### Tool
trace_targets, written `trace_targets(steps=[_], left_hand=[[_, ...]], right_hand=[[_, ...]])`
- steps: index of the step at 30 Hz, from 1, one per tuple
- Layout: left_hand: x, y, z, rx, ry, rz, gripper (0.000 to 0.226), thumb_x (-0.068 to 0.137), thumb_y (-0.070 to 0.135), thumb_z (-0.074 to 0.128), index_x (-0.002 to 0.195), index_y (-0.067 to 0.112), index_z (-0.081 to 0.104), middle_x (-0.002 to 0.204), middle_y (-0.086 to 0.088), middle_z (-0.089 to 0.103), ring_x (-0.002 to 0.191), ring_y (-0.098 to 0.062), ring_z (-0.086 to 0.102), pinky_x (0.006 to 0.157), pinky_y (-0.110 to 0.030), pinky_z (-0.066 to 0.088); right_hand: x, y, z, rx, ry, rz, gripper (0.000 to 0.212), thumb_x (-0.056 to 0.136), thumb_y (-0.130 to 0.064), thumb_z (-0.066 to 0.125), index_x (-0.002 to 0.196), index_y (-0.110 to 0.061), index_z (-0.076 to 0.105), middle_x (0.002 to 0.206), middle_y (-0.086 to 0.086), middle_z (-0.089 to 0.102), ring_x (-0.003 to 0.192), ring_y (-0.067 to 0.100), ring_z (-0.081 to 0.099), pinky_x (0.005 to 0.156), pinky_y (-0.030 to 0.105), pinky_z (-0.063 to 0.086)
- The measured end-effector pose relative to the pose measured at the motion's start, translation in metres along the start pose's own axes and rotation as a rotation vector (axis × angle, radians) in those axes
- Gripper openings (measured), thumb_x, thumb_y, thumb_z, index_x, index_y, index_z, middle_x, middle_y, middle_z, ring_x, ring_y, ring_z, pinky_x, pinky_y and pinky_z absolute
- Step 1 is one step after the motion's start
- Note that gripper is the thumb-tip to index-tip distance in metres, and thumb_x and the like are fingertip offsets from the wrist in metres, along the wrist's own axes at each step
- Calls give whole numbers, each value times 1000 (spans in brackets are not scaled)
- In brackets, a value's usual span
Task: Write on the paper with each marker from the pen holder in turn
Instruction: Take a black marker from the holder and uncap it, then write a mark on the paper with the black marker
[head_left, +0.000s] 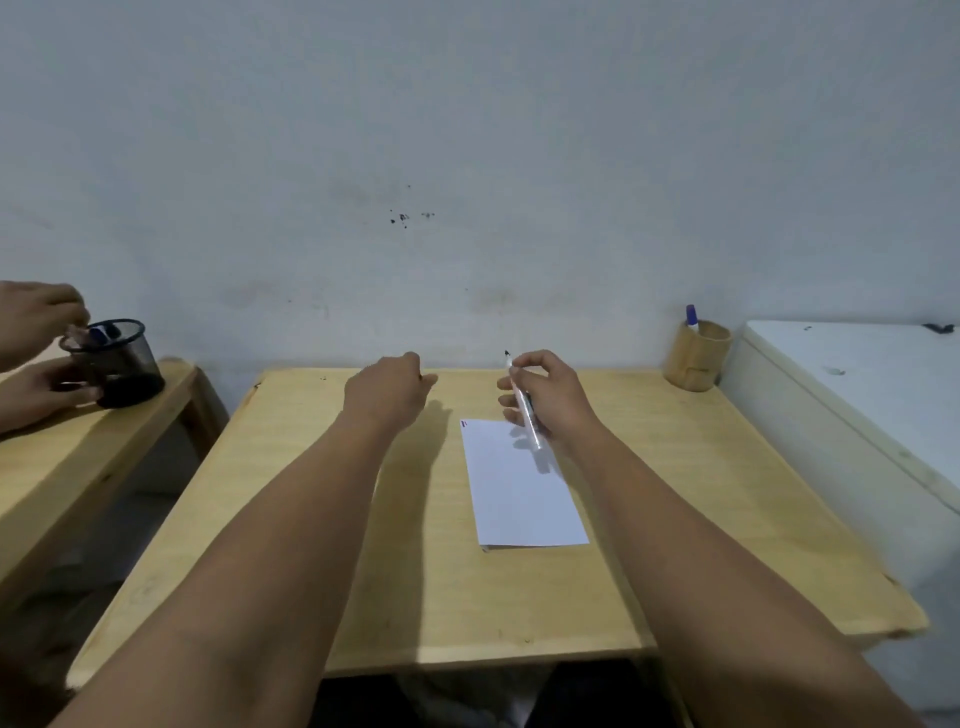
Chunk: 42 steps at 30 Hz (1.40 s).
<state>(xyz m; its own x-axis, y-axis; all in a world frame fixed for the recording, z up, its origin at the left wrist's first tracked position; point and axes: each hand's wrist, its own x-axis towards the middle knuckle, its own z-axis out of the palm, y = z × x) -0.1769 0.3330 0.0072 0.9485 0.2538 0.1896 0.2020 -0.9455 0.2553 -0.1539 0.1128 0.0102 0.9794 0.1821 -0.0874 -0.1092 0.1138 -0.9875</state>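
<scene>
Paper (522, 488) lies flat on our table (291, 519), under our right hand (545, 397). That hand grips a white marker (524, 410), dark tip up and uncapped, above the sheet's far edge. Our left hand (387, 389) hovers in a loose fist; whether it holds anything we cannot tell. A wooden holder (696, 364) with one blue-capped marker (691, 316) stands at the far right corner.

Matt pale wood table (322, 519); smooth white paper (519, 499).
</scene>
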Motion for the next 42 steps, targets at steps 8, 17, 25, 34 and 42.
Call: trace_targets(steps=[8, 17, 25, 34, 42], left_hand=[[-1, -5, 43, 65, -76, 32, 27, 102, 39, 53, 106, 17, 68, 107, -3, 69, 95, -28, 63, 69, -33, 40], [-35, 3, 39, -115, 154, 44, 55, 86, 65, 57, 125, 26, 62, 120, 6, 61, 103, -21, 64, 74, -34, 49], [-117, 7, 41, -139, 4, 282, 83, 76, 83, 55, 139, 30, 57, 150, 6, 50, 142, -20, 39, 107, -42, 42], [-124, -1, 48, -50, -130, 237, 111, 65, 99, 42, 152, 31, 43, 166, 3, 32, 156, -21, 19, 126, -51, 12], [-121, -3, 47, -17, -152, 247, 115, 64, 101, 39, 156, 32, 38, 168, 3, 28, 158, -20, 17, 126, -51, 12]], right_hand=[[22, 4, -17, 640, -30, 212, 31, 100, 7, 54, 119, 1, 78, 109, 25, 79, 83, 34, 76, 70, 37, 66], [23, 9, -11, 285, 126, 133, 22, 102, -40, 72, 97, -19, 72, 68, -4, 65, 56, 12, 60, 55, 24, 48], [15, 16, 7, 23, 128, 68, 11, 97, -21, 65, 93, -13, 70, 74, 10, 70, 55, 20, 52, 51, 25, 42], [10, 55, 27, -175, 66, -69, 31, 96, -34, 77, 85, -6, 72, 67, 8, 69, 56, 20, 59, 53, 30, 47], [26, 60, 43, -173, 31, -19, 47, 100, -33, 77, 86, 10, 66, 63, 10, 66, 55, 24, 58, 51, 27, 48]])
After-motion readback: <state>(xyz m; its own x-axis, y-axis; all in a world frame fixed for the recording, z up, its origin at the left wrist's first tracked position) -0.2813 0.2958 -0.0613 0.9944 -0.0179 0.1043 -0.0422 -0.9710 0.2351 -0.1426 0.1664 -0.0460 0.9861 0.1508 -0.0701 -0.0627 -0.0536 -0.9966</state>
